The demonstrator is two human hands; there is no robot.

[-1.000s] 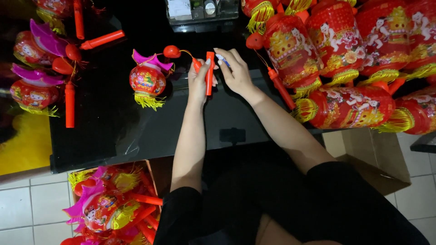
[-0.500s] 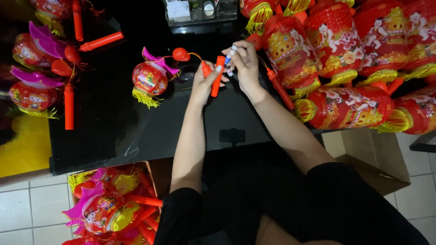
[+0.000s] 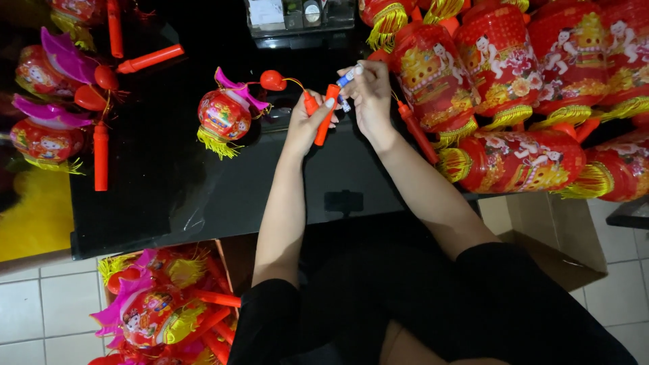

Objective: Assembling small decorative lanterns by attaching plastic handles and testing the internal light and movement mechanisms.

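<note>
My left hand (image 3: 305, 120) grips an orange plastic handle stick (image 3: 326, 112), tilted, over the black table (image 3: 169, 196). A thin wire runs from the stick past a red bulb (image 3: 273, 80) to a small red lantern (image 3: 225, 113) with a pink fin and yellow fringe, lying on the table to the left. My right hand (image 3: 370, 94) sits just right of the stick's top end, pinching small blue-and-white batteries (image 3: 346, 79) between its fingers.
Large red printed lanterns (image 3: 514, 81) with yellow tassels pile up at the right. More small lanterns and orange sticks (image 3: 100, 155) lie at the table's left. A cardboard box (image 3: 162, 311) of lanterns stands on the tiled floor below; another box (image 3: 554, 236) is at right.
Both hands have shifted slightly right, and the small lantern slid right with the stick. The stick tilted from upright. My right hand now holds the batteries at its top end.
</note>
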